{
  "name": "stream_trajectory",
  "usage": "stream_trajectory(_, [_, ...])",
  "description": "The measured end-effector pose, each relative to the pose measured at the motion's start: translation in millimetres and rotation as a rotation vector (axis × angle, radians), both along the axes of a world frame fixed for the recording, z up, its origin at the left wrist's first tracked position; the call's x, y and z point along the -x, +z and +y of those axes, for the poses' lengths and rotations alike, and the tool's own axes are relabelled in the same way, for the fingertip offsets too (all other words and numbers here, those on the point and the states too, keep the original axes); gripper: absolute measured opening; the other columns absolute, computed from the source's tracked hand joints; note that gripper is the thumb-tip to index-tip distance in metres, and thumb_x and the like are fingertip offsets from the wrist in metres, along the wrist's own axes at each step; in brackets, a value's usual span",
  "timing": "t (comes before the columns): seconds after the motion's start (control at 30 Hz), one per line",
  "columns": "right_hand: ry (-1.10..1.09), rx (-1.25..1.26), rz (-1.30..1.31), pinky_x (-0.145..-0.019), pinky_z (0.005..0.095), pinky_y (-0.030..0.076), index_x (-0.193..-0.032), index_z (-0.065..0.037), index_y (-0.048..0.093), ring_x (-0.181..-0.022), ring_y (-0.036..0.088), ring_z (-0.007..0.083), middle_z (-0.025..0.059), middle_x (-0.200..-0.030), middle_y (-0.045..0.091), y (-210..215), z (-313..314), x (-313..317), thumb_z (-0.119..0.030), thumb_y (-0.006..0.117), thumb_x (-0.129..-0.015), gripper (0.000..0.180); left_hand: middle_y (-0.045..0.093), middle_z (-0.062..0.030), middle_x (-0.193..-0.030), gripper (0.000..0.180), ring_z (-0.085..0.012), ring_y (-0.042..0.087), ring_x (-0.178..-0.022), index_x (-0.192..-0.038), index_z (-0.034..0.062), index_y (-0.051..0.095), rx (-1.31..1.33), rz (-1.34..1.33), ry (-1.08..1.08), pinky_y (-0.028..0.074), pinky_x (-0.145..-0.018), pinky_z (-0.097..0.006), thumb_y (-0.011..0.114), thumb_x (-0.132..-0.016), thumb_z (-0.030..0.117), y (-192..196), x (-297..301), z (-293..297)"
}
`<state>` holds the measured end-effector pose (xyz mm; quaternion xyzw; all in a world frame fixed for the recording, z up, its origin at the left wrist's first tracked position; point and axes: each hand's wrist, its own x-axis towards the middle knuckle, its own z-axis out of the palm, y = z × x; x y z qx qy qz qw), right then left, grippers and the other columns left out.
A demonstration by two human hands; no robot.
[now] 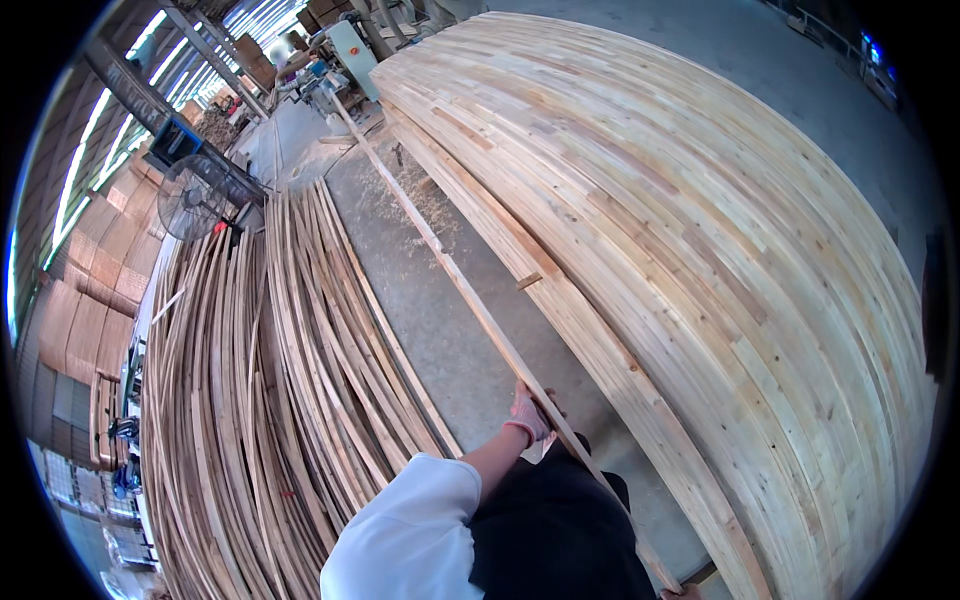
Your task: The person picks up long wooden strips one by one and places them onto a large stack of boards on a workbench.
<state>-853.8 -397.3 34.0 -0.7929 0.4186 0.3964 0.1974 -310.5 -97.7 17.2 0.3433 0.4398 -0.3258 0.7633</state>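
A long, narrow wooden strip [488, 322] runs from near my body up toward a machine at the far end. My left hand [530, 411], in a pale pinkish glove with a red cuff, has its fingers wrapped round the strip in front of my dark trousers. At the bottom edge of the picture my right hand [682, 593] grips the strip's near end; most of this hand is cut off. Partway along, the strip has a notch or joint, and another length [395, 190] continues in line from there to the machine.
To the right lies a large stack of jointed wooden panels [680, 240], with a small wood block [529, 281] on its lower ledge. Piles of loose strips [330, 330] fill the left. Sawdust [425, 225] covers part of the floor. A fan [195, 198] and a machine cabinet [352, 58] stand farther off.
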Motion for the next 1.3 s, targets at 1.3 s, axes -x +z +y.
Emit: stream_trajectory(1.3, [-0.432, 0.478, -0.479, -0.074, 0.0406, 0.054, -0.099, -0.002, 0.075, -0.082, 0.068, 0.0319, 0.0156, -0.087, 0.073, 187.5, 4.7, -88.9, -0.056, 0.049, -0.096, 0.059, 0.068, -0.0137, -0.112, 0.043, -0.0302, 0.069, -0.096, -0.122, -0.0004, 0.054, -0.087, -0.633, -0.211, 0.057, -0.088, -0.050, 0.063, -0.093, 0.030, 137.8, -209.9, 57.5])
